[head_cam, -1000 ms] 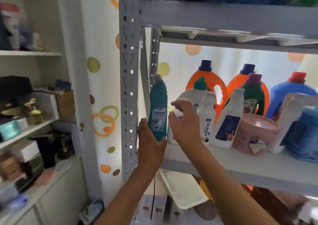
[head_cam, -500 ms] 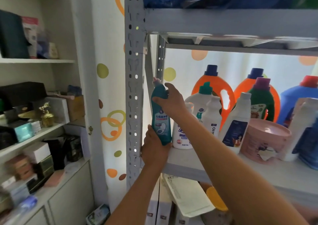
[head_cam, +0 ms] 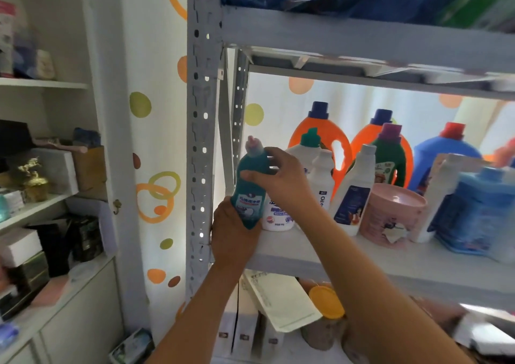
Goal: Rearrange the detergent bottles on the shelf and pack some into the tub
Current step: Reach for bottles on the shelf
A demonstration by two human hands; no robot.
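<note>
A teal angled-neck bottle (head_cam: 249, 193) stands at the left end of the grey shelf (head_cam: 306, 255). My left hand (head_cam: 232, 235) cups its base from below and in front. My right hand (head_cam: 281, 178) grips its upper body, thumb across the front. Behind stand white bottles (head_cam: 323, 180), a tilted white bottle (head_cam: 355, 193), two orange jugs (head_cam: 320, 138), a green bottle (head_cam: 390, 157) and a blue jug (head_cam: 443, 154). A pink tub (head_cam: 390, 216) sits upside down on the shelf to the right.
The perforated grey upright (head_cam: 202, 129) stands just left of my left hand. A blue refill container (head_cam: 479, 213) and a white carton (head_cam: 443, 193) fill the shelf's right end. Below are boxes and a yellow-lidded jar (head_cam: 326, 302). A white cabinet (head_cam: 41, 196) with clutter is at left.
My right hand moved from the white bottles onto the teal bottle and now grips its upper body. My left hand shifted from the bottle's side to under its base.
</note>
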